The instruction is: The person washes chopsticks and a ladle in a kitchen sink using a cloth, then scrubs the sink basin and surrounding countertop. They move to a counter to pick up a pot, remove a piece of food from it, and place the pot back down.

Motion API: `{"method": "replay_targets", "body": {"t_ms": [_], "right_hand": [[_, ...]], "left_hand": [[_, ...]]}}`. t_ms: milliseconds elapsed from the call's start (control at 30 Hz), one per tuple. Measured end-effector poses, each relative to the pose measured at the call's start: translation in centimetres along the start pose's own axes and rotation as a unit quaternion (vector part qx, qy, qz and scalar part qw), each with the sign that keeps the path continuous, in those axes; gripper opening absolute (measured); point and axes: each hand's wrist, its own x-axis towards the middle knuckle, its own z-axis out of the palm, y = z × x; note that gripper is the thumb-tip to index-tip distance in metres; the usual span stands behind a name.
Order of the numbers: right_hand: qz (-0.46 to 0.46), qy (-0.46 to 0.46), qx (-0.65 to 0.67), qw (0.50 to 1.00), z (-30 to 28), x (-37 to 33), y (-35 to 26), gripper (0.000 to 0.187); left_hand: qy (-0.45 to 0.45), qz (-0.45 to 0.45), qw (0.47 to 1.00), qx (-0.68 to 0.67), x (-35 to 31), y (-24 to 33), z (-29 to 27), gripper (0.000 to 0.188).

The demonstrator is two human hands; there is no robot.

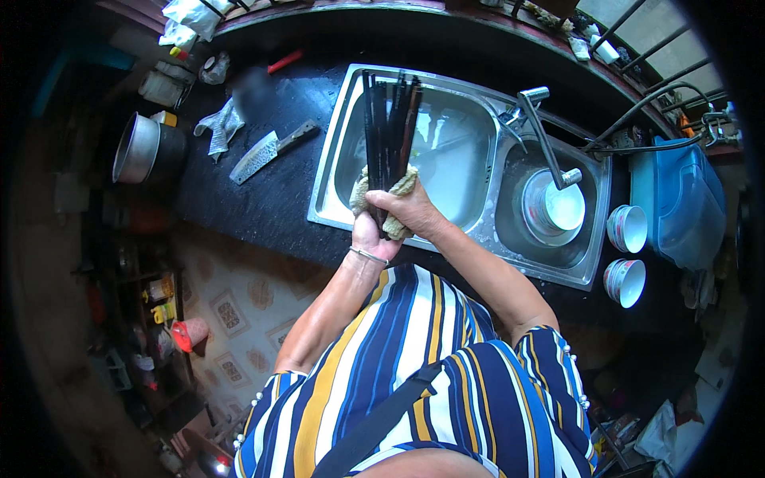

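A bundle of dark chopsticks (388, 123) stands up from my two hands, over the near left part of the large sink basin (456, 151). A yellowish cloth (404, 185) is wrapped around the lower part of the bundle. My right hand (405, 209) grips cloth and chopsticks from the right, its thumb across the front. Below it my left hand (374, 236), with a bracelet at the wrist, closes round the lower ends. Those lower ends are mostly hidden by my fingers and the cloth.
Stacked bowls (562, 209) sit in the smaller basin under the faucet (550, 139). Two bowl stacks (627, 229) stand right of the sink, near a blue plastic bin (687, 195). A cleaver (259, 158), a rag (220, 127) and a pot (137, 150) are on the left counter.
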Motion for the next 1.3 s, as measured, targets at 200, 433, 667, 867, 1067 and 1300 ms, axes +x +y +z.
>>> {"method": "replay_targets", "body": {"t_ms": [200,433,667,867,1067,1300], "right_hand": [[0.101,-0.021,-0.047,0.994,-4.9,2.0,0.8,0.026],[0.308,-0.271,-0.254,0.876,-6.5,0.2,0.9,0.041],[0.337,-0.309,-0.115,0.882,-6.1,1.0,2.9,0.043],[0.388,-0.297,-0.126,0.863,-6.6,0.2,3.7,0.049],[0.392,-0.31,-0.151,0.853,-10.9,-1.7,2.6,0.054],[0.212,0.063,0.387,0.895,-11.5,-5.2,2.4,0.048]], "left_hand": [[-0.067,0.111,0.953,0.273,1.1,2.3,-2.9,0.058],[-0.167,0.516,-0.04,0.839,-1.1,8.7,-0.9,0.051],[-0.292,0.477,-0.08,0.825,2.4,9.6,0.1,0.039],[-0.33,0.482,-0.107,0.804,5.2,9.4,-1.6,0.025],[-0.346,0.431,-0.007,0.833,5.5,11.0,-1.5,0.016],[-0.092,0.043,0.65,0.753,5.2,13.6,-5.5,0.037]]}}
